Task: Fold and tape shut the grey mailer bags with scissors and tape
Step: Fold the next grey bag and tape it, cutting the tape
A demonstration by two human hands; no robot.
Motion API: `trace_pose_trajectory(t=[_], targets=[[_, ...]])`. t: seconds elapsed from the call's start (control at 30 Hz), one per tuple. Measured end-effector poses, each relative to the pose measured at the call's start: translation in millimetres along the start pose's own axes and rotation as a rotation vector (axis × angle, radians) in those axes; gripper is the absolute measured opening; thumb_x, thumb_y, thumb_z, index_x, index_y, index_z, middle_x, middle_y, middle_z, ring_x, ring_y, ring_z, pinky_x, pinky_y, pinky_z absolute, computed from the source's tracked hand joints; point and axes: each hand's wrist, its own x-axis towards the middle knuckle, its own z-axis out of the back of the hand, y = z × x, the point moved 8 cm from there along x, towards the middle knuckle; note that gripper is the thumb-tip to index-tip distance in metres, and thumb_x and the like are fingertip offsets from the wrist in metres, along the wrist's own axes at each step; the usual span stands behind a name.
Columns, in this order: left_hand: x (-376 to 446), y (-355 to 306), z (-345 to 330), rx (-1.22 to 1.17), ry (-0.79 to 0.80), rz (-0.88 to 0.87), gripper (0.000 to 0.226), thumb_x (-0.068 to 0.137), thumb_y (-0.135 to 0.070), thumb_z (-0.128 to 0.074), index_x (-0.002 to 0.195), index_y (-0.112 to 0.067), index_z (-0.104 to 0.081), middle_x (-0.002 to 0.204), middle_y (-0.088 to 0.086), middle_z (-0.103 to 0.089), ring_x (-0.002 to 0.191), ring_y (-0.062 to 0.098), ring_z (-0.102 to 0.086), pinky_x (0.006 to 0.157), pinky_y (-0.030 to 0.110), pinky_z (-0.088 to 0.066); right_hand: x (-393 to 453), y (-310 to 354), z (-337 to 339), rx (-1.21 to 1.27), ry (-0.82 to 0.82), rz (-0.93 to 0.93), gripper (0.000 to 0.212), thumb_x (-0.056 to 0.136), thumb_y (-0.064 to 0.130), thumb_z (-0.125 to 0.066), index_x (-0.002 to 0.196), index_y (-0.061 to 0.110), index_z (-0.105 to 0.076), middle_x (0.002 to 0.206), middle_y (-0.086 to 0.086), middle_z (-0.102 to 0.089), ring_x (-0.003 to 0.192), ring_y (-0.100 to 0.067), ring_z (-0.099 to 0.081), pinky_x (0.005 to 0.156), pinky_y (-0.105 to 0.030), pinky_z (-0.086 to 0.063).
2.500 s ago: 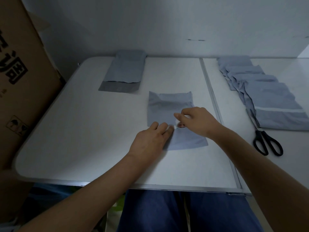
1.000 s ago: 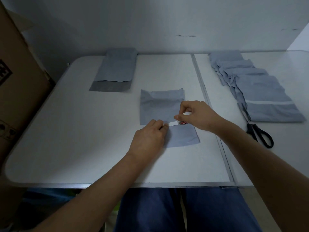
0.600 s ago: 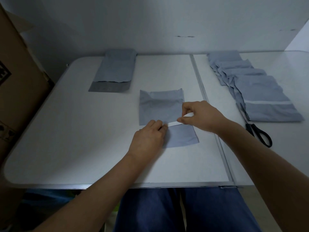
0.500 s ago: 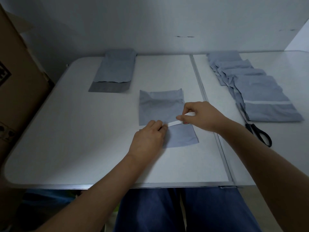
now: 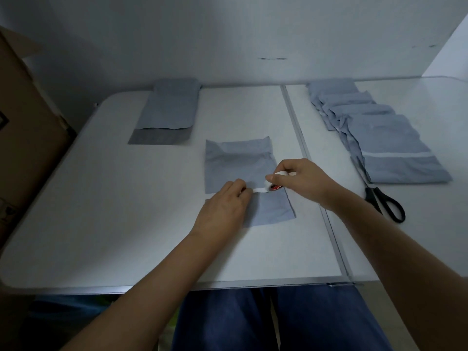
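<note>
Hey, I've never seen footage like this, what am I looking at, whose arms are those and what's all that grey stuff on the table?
There is no machine here. A camera worn on a person's head looks down at their own two bare arms. On the white table a folded grey bag lies in the middle. The left hand presses a strip of white tape onto it, while the right hand holds the tape roll. Further right lie overlapping grey bags and black scissors. Another bag lies far left.
</note>
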Motion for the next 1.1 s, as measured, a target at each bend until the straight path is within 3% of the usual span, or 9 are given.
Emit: trace_pose_trajectory(t=[0.1,0.27,0.37,0.63,0.87,0.97,1.1], targets=[[-1.2,0.7,-0.8,-0.007,-0.011,-0.002,0.034,0.085,-0.004,-0.06,0.119,-0.005,-0.059,0.108,0.007,-0.051,0.097,0.024,-0.049,0.055,0.042,-0.052,1.0,-4.5,-0.3,0.031,-0.018,-0.011,0.026,0.084,0.036,-0.071,0.082,0.01,-0.066,0.061,0.017,-0.063,0.058,0.007,-0.056,0.06,-0.01,-0.041],[-4.2,2.0,2.8,0.016,-0.084,-0.009,0.029,0.077,-0.008,-0.073,0.106,-0.008,-0.068,0.096,0.002,-0.055,0.082,0.02,-0.054,0.039,0.031,-0.044,2.5,-8.3,0.5,0.044,-0.037,-0.011,0.025,0.085,0.034,-0.071,0.081,0.01,-0.064,0.058,0.016,-0.059,0.054,0.006,-0.052,0.063,-0.019,-0.041],[-5.7,-1.4,3.7,0.07,-0.088,-0.021,0.028,0.077,-0.013,-0.076,0.104,-0.01,-0.069,0.094,0.0,-0.055,0.077,0.019,-0.056,0.037,0.025,-0.032,3.4,-6.2,0.3,0.024,-0.033,0.001,0.024,0.084,0.033,-0.072,0.081,0.011,-0.064,0.063,0.013,-0.061,0.053,0.008,-0.053,0.058,-0.015,-0.039],[-7.4,-6.1,4.3,0.182,-0.053,-0.039,0.047,0.06,-0.011,-0.084,0.104,-0.01,-0.069,0.093,-0.001,-0.057,0.072,0.016,-0.053,0.036,0.022,-0.018,3.0,0.2,6.2,-0.104,-0.044,0.036,0.019,0.084,0.03,-0.072,0.076,0.015,-0.063,0.065,0.015,-0.065,0.057,0.01,-0.054,0.051,-0.004,-0.036],[-8.0,-6.1,3.1,0.181,-0.037,-0.058,0.05,0.064,-0.006,-0.078,0.112,-0.011,-0.065,0.1,-0.003,-0.055,0.078,0.016,-0.046,0.036,0.021,-0.021,3.5,3.9,10.7,-0.206,-0.037,0.052,0.019,0.083,0.033,-0.072,0.078,0.015,-0.065,0.075,0.01,-0.069,0.066,0.0,-0.056,0.052,-0.005,-0.037],[-6.9,-6.8,-1.9,0.187,-0.006,-0.054,0.052,0.065,-0.005,-0.075,0.115,-0.01,-0.063,0.101,-0.003,-0.055,0.079,0.017,-0.043,0.037,0.022,-0.021,3.7,5.3,10.3,-0.261,-0.026,0.066,0.019,0.082,0.035,-0.072,0.078,0.017,-0.066,0.08,0.007,-0.069,0.075,-0.005,-0.059,0.061,-0.014,-0.041],[-3.1,-11.6,-2.0,0.189,0.069,-0.024,0.056,0.085,-0.007,-0.057,0.139,-0.012,-0.044,0.119,-0.003,-0.048,0.097,0.02,-0.043,0.043,0.029,-0.025,3.7,5.0,9.8,-0.307,-0.024,0.071,0.021,0.082,0.037,-0.073,0.079,0.018,-0.065,0.082,0.003,-0.065,0.076,-0.013,-0.058,0.063,-0.023,-0.042]])
